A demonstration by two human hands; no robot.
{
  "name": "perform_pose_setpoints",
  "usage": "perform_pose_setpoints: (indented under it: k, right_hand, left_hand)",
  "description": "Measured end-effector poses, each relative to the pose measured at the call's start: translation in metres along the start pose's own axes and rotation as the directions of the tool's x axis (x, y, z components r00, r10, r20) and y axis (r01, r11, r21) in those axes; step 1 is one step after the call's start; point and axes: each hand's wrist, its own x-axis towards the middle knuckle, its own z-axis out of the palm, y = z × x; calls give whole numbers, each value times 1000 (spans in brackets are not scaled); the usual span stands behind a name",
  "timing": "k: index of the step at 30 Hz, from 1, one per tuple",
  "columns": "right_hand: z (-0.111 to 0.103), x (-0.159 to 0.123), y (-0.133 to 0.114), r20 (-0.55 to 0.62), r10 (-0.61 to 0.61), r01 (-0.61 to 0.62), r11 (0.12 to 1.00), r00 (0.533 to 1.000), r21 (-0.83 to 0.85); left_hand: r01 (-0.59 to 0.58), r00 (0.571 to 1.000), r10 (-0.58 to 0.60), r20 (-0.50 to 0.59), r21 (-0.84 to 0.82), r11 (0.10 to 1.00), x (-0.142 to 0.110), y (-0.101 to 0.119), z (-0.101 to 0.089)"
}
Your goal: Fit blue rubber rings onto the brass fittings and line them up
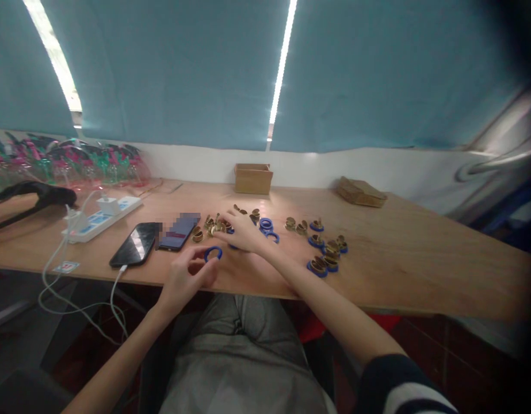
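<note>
My left hand (188, 275) holds a blue ring (213, 249) upright between thumb and fingers, just above the front of the wooden table. My right hand (241, 230) reaches across to the left, its fingertips closed around one of the shiny brass-coloured metal pieces (216, 229) made of round discs. Another brass-coloured piece (198, 233) lies by itself to the left of that cluster. Beside my right wrist are loose blue rings (266, 224), some partly stacked. Farther right, several brass-coloured pieces (332, 249) sit on blue rings. My right hand covers part of the cluster.
Two phones, one black (136, 244) and one bluish (178, 233), lie left of my hands. Beyond them are a white power strip (105, 219) with cables and bagged bottles (84, 169). A small cardboard box (253, 179) and flattened brown cardboard (360, 192) sit at the back.
</note>
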Motion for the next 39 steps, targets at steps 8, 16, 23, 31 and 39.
perform_pose_setpoints:
  k: [8,16,23,31,39]
  right_hand:
    - [-35,-75,-31,-60,-40,51,981,997,189]
    - [-36,-154,-58,-29,159,-116,822,987,558]
    - [-28,-179,-70,-88,276,-173,789,957,589]
    - [-30,-184,-69,155,315,-263,336,936,904]
    - [-34,-187,-59,258,315,-310,128,913,942]
  left_hand:
    - [-75,994,60,-89,-173,982,-17,26,9]
    - [-188,971,225,84,-317,930,-45,64,24]
    - [-167,953,245,178,-364,916,-59,79,34]
    - [104,956,59,286,-522,847,-55,87,29]
    - [238,936,-14,352,-601,763,-54,86,31]
